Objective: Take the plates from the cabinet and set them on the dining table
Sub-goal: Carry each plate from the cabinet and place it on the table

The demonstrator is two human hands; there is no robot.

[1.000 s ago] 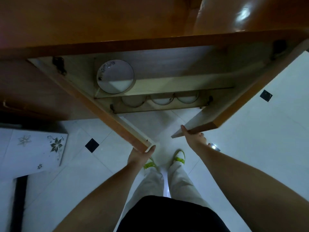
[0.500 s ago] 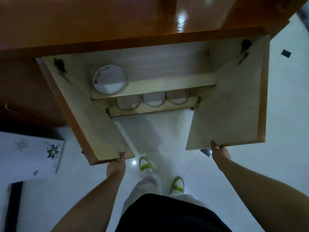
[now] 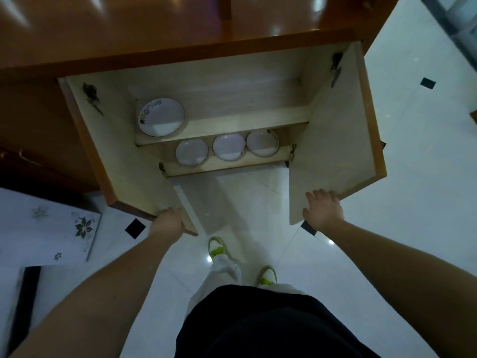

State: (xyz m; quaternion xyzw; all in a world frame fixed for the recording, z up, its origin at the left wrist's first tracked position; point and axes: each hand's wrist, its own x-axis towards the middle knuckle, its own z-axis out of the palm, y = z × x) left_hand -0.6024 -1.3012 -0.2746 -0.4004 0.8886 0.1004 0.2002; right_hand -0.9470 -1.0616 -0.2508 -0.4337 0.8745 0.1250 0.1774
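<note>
The wooden cabinet (image 3: 232, 99) stands open below me, both doors swung wide. A large white plate (image 3: 161, 117) with a floral rim sits at the left of the upper shelf. Three smaller white plates lie in a row on the lower shelf: left (image 3: 192, 152), middle (image 3: 229, 147), right (image 3: 262, 143). My left hand (image 3: 167, 222) grips the bottom corner of the left door (image 3: 124, 161). My right hand (image 3: 324, 209) rests with spread fingers on the edge of the right door (image 3: 335, 140). Neither hand touches a plate.
A glossy brown cabinet top (image 3: 154, 27) runs across the upper frame. A white box with flower prints (image 3: 49, 228) lies on the floor at the left. White floor tiles (image 3: 413, 202) with small black squares spread to the right. My feet in green-trimmed shoes (image 3: 216, 248) stand before the cabinet.
Both doors have swung further open, left door leftward and right door rightward, with my hands on their edges. The plates on both shelves are now fully exposed.
</note>
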